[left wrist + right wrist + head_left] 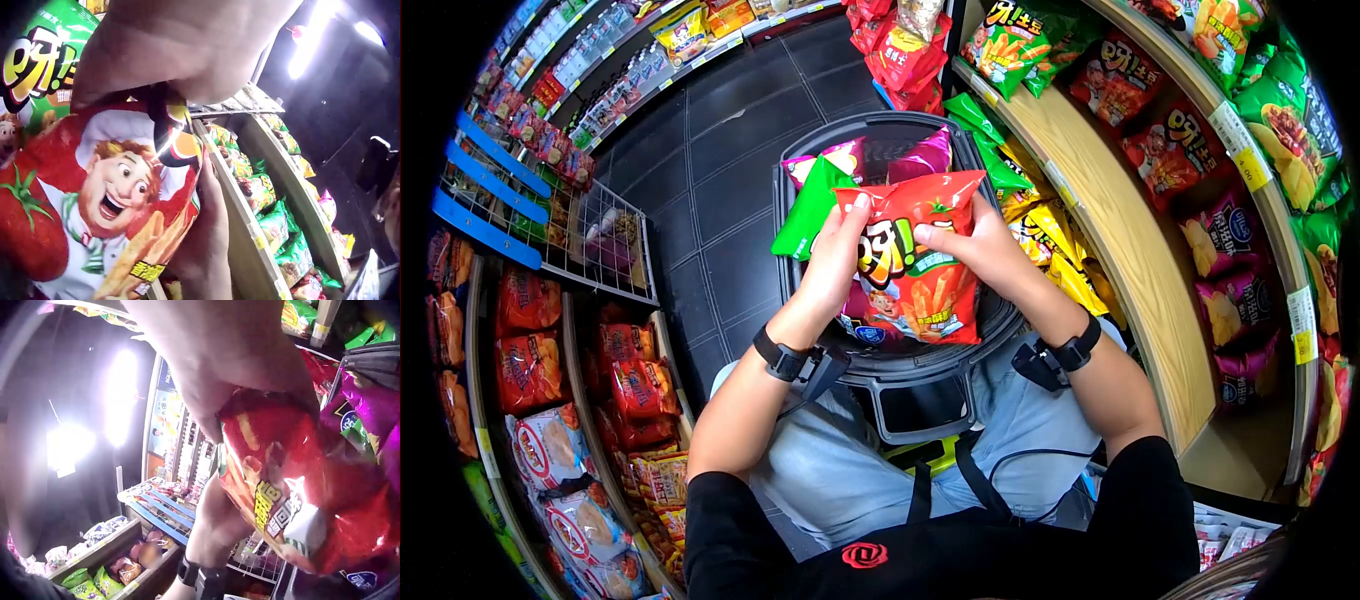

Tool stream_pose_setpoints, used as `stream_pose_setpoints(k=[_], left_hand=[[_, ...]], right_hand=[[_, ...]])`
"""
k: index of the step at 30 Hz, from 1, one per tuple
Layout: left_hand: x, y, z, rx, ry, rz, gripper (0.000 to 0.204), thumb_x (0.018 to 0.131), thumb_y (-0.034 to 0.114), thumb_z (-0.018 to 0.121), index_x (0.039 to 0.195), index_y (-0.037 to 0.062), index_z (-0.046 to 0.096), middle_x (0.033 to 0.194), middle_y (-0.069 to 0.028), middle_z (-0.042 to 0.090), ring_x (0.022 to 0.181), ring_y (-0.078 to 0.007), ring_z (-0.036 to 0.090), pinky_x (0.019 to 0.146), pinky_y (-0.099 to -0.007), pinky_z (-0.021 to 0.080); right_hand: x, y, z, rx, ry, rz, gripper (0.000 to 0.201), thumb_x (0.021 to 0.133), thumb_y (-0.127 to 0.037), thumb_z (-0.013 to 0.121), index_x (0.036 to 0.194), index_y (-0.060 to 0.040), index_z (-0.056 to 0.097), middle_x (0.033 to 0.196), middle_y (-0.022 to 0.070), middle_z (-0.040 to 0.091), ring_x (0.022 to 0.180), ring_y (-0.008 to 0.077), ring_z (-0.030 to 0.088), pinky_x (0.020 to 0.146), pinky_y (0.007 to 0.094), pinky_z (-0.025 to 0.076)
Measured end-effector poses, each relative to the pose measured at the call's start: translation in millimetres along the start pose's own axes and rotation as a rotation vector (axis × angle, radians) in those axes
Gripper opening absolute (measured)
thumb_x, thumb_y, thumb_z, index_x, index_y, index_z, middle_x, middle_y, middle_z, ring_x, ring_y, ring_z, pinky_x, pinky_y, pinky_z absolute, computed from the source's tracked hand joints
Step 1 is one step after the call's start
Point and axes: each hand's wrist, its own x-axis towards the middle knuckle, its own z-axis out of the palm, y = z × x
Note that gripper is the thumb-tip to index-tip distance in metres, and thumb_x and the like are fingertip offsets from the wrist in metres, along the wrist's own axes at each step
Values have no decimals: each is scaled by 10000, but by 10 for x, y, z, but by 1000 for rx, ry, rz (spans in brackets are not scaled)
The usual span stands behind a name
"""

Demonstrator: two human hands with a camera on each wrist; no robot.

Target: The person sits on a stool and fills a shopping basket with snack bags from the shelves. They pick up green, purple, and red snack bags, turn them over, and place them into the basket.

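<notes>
A red snack bag point(930, 285) with a tomato and fries printed on it is held upright over a dark basket point(800, 125). My left hand point(837, 250) grips its upper left side, thumb on the front. On the upper right side my right hand point(980, 245) pinches it, thumb across the front. Behind it in the basket lie a green bag point(812, 208) and purple bags point(920, 155). The left wrist view shows the red bag's printed chef point(119, 187) close up; in the right wrist view the bag point(300, 487) hangs below a hand point(231, 356).
Shelves with red bags point(1170, 150), purple bags point(1235, 300) and green bags stand on the right. At the left are a wire rack point(605, 240) and bins of red and white packs point(550, 445). Dark floor tiles point(730, 130) lie beyond the basket.
</notes>
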Motion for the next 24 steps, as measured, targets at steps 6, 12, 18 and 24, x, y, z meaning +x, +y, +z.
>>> stream_pose_setpoints(k=[6, 12, 18, 24], left_hand=[[-118, 110, 76, 105, -200, 133, 552, 1005, 285, 712, 1438, 28, 487, 1316, -93, 674, 1154, -175, 682, 1012, -335, 546], [-112, 162, 41, 110, -284, 1, 534, 986, 220, 729, 1423, 4, 510, 1327, -115, 682, 1174, -192, 687, 1037, -364, 554], [-99, 157, 81, 69, -248, 31, 495, 998, 196, 713, 1408, -3, 521, 1299, -119, 695, 1133, -190, 706, 1009, -363, 573], [-105, 175, 108, 96, -227, 37, 479, 977, 151, 735, 1386, -7, 543, 1277, -116, 704, 1114, -186, 711, 995, -357, 578]], right_hand=[[-17, -135, -72, 300, 58, 106, 445, 970, -220, 763, 1321, -2, 597, 1232, 103, 714, 1096, 176, 699, 986, 332, 551], [-21, -159, -71, 402, 41, 127, 402, 1019, -265, 697, 1313, 2, 630, 1240, 104, 718, 1092, 171, 702, 990, 334, 548], [3, -120, -58, 407, 82, 98, 413, 1049, -308, 648, 1319, 4, 628, 1242, 101, 715, 1100, 164, 692, 994, 326, 536], [29, -33, -92, 343, 160, -14, 418, 1071, -334, 612, 1301, 15, 634, 1230, 98, 719, 1065, 147, 688, 958, 303, 533]])
